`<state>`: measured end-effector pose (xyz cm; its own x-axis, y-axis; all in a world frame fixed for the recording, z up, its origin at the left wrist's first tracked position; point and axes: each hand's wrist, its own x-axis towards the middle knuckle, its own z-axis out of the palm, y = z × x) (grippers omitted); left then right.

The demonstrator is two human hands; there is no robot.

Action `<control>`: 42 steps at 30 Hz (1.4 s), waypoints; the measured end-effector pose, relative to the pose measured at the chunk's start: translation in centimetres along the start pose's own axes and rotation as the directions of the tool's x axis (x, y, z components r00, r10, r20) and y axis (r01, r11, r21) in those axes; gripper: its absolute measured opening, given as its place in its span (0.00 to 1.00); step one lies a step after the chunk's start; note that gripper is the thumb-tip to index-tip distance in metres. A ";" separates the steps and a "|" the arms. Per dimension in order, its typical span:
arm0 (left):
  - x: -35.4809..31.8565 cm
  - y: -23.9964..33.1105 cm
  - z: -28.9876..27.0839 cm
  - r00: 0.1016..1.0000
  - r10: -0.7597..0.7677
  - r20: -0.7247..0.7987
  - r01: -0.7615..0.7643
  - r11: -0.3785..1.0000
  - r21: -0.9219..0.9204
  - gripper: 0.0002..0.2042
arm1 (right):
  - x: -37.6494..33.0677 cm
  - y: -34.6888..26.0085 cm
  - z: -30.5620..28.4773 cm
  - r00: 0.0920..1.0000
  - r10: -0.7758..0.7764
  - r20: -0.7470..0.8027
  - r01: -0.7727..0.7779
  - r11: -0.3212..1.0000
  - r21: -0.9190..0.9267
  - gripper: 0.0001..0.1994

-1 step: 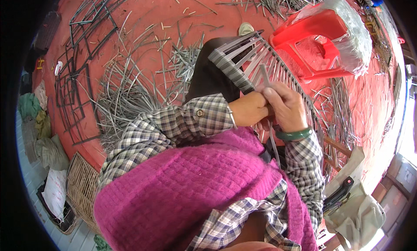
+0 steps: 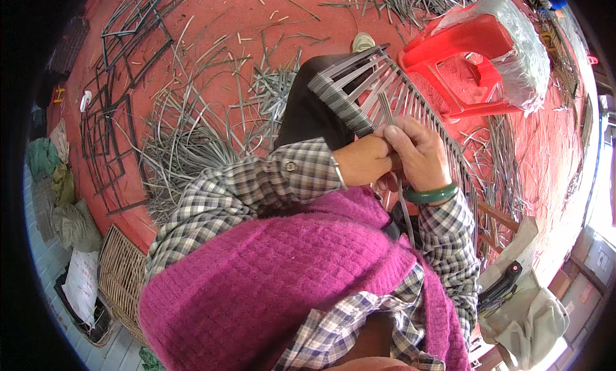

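Left hand (image 2: 364, 161) and right hand (image 2: 421, 154) are meeting, together gripping a gray strip (image 2: 385, 106), while a gray-wrapped frame (image 2: 341, 103) is resting beside the dark-trousered leg (image 2: 303, 104).

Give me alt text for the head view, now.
Right hand gripping a grey strip, left hand up against it, at a frame partly wrapped in similar strips. A loose strip pile lies on the red floor to the left; a red stool is at upper right.
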<state>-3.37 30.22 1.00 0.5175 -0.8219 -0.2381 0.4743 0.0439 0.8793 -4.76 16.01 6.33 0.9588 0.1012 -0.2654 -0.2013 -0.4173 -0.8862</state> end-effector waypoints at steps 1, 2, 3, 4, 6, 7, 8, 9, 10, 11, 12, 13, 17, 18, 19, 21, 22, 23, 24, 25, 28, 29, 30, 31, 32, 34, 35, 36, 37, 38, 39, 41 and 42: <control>-0.3 0.5 -1.0 0.998 0.047 0.030 -0.050 0.991 0.122 0.11 | 1.3 -0.4 0.0 1.000 0.007 -0.008 -0.006 0.999 0.048 0.12; -0.9 1.0 -2.1 0.994 0.093 0.062 -0.105 0.968 0.227 0.10 | 2.4 -0.5 -0.2 1.000 0.018 -0.015 -0.016 0.995 0.098 0.12; -1.5 1.7 -3.4 0.986 0.132 0.101 -0.161 0.909 0.386 0.10 | 3.4 -0.8 -1.5 0.993 0.115 0.034 -0.120 0.963 0.240 0.10; -1.9 2.6 -5.0 0.995 0.087 -0.044 -0.072 0.960 0.271 0.11 | 5.0 -0.7 -2.4 0.971 0.224 0.085 -0.235 0.956 0.177 0.10; -2.1 4.4 -9.1 0.947 0.175 -0.270 -0.099 0.957 0.274 0.12 | 7.9 0.0 -3.4 0.975 0.147 0.164 -0.153 0.988 0.020 0.11; -1.7 5.1 -11.1 0.876 0.331 -0.352 -0.201 0.912 0.357 0.12 | 9.1 0.8 -3.3 0.983 0.027 0.182 -0.006 0.993 -0.118 0.11; -1.5 5.4 -12.7 0.843 0.345 -0.413 -0.144 0.884 0.444 0.12 | 9.8 1.5 -3.4 0.983 0.041 0.181 0.005 0.969 -0.248 0.12; -1.0 5.5 -14.1 0.798 0.370 -0.476 -0.079 0.848 0.525 0.13 | 10.4 2.3 -3.3 0.980 0.054 0.193 -0.012 0.977 -0.211 0.12; -0.3 5.4 -15.2 0.818 0.335 -0.468 -0.045 0.848 0.528 0.13 | 11.0 3.1 -2.9 0.965 0.195 0.178 -0.166 0.972 -0.164 0.13; 0.4 5.1 -16.0 0.836 0.297 -0.461 -0.008 0.848 0.531 0.13 | 11.4 3.7 -2.5 0.934 0.292 0.207 -0.279 0.956 -0.092 0.13; 1.1 4.7 -16.6 0.844 0.221 -0.489 0.081 0.849 0.523 0.14 | 11.7 4.2 -2.4 0.920 0.353 0.169 -0.336 0.934 -0.120 0.13; 1.8 4.3 -17.2 0.872 0.221 -0.436 0.058 0.839 0.540 0.14 | 12.1 4.5 -2.2 0.914 0.370 0.164 -0.353 0.927 -0.125 0.14; 4.8 3.3 -18.4 0.924 0.056 -0.379 0.172 0.823 0.542 0.18 | 13.3 5.5 -1.7 0.935 0.306 0.182 -0.277 0.946 -0.171 0.14; 5.5 3.2 -18.6 0.932 0.011 -0.363 0.202 0.814 0.545 0.18 | 13.6 5.7 -1.6 0.952 0.202 0.232 -0.151 0.964 -0.218 0.13; 6.1 3.1 -18.8 0.926 -0.038 -0.375 0.252 0.802 0.542 0.18 | 14.0 6.1 -1.6 0.920 0.297 0.256 -0.256 0.950 -0.181 0.11; 7.2 2.6 -18.7 0.938 -0.088 -0.335 0.270 0.793 0.546 0.20 | 14.5 6.9 -1.6 0.908 0.329 0.260 -0.281 0.937 -0.206 0.10; 7.6 2.5 -18.9 0.945 -0.083 -0.317 0.260 0.780 0.570 0.20 | 14.9 7.2 -1.5 0.941 0.171 0.291 -0.068 0.940 -0.333 0.10; 8.0 2.3 -18.8 0.951 -0.085 -0.297 0.253 0.765 0.593 0.21 | 15.0 7.7 -1.7 0.943 0.076 0.324 0.053 0.927 -0.372 0.09; 8.2 2.2 -18.9 0.951 -0.069 -0.301 0.242 0.773 0.587 0.21 | 15.2 8.0 -1.8 0.935 -0.019 0.354 0.172 0.898 -0.406 0.09; 8.4 2.1 -18.9 0.959 -0.038 -0.279 0.200 0.791 0.578 0.21 | 15.3 8.3 -2.1 0.930 -0.050 0.365 0.193 0.909 -0.369 0.09; 8.3 1.8 -18.8 0.958 0.029 -0.284 0.138 0.824 0.550 0.20 | 15.1 8.5 -2.4 0.883 0.343 0.321 -0.378 0.924 0.050 0.08; 8.1 1.8 -18.7 0.962 0.043 -0.271 0.124 0.813 0.569 0.20 | 15.0 8.3 -2.4 0.866 0.368 0.340 -0.415 0.907 0.074 0.07; 8.0 1.8 -18.6 0.962 0.054 -0.269 0.118 0.802 0.585 0.20 | 14.8 8.1 -2.5 0.872 0.346 0.347 -0.386 0.921 0.050 0.06; 7.8 1.9 -18.5 0.961 0.077 -0.265 0.102 0.793 0.601 0.19 | 14.6 7.8 -2.4 0.897 0.280 0.342 -0.290 0.957 -0.024 0.06; 7.7 1.9 -18.3 0.961 0.081 -0.265 0.098 0.795 0.599 0.18 | 14.4 7.5 -2.3 0.931 -0.008 0.366 0.107 0.962 -0.252 0.05; 7.3 2.2 -18.2 0.959 0.073 -0.274 0.118 0.774 0.622 0.17 | 14.1 6.9 -1.9 0.902 -0.011 0.432 0.173 0.925 -0.338 0.04; 7.2 2.3 -18.1 0.958 0.089 -0.273 0.105 0.777 0.621 0.17 | 14.1 6.8 -1.8 0.908 0.092 0.408 0.030 0.958 -0.284 0.03; 7.1 2.5 -18.1 0.956 0.074 -0.282 0.121 0.779 0.615 0.17 | 14.1 6.7 -1.4 0.931 0.052 0.362 0.055 0.959 -0.279 0.03; 7.0 2.6 -18.0 0.955 0.060 -0.290 0.136 0.780 0.611 0.17 | 14.3 6.7 -1.2 0.941 0.085 0.326 0.006 0.963 -0.269 0.04; 7.0 2.7 -17.9 0.951 0.042 -0.306 0.158 0.784 0.601 0.17 | 14.4 6.8 -1.0 0.941 0.172 0.292 -0.113 0.972 -0.208 0.04; 6.9 2.8 -17.9 0.951 0.036 -0.306 0.160 0.790 0.591 0.17 | 14.6 6.9 -0.8 0.956 0.151 0.251 -0.090 0.967 -0.240 0.05; 6.6 3.0 -17.6 0.940 0.015 -0.340 0.187 0.811 0.554 0.17 | 14.8 7.2 -0.7 0.836 -0.420 0.354 0.549 0.671 -0.499 0.06; 6.7 2.9 -17.2 0.942 0.012 -0.335 0.185 0.814 0.551 0.17 | 14.6 7.5 -1.4 0.880 -0.321 0.349 0.464 0.736 -0.494 0.07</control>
<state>13.71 34.57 -5.14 0.7317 -0.5838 -0.3519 0.0894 -0.4296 0.8986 7.98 13.08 -3.70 0.8388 0.5382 -0.0818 0.3957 -0.7059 -0.5875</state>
